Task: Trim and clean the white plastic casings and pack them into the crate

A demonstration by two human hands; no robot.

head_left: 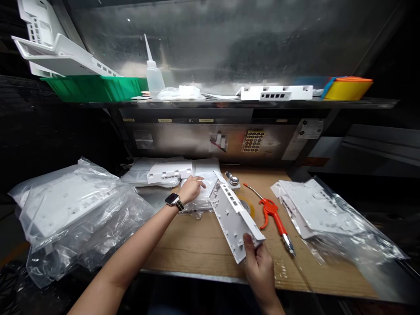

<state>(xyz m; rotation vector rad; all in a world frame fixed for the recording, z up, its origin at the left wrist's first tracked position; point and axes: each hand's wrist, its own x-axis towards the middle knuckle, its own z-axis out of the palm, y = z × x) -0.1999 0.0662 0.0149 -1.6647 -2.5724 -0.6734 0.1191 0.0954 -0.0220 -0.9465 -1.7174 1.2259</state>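
Note:
My right hand (260, 264) grips the near end of a white plastic housing (231, 218), thumb on its inner face. The housing is tilted above the cardboard-covered bench, its row of rectangular port openings near the far end. My left hand (193, 189), with a watch on the wrist, reaches over a stack of clear plastic bags (205, 168); its fingers are stretched out and hold nothing. Whether the fingertips touch the bags I cannot tell. Beside that hand, another white housing (170, 171) lies on bagged parts.
A red air blow gun (271, 210) with its hose lies right of the held housing, near a tape roll (247, 205) and a small metal-lidded bottle (233, 181). Bagged housings sit at left (72, 201) and right (320, 205). A shelf (223, 104) carries a green bin (98, 87) and squeeze bottle (155, 78).

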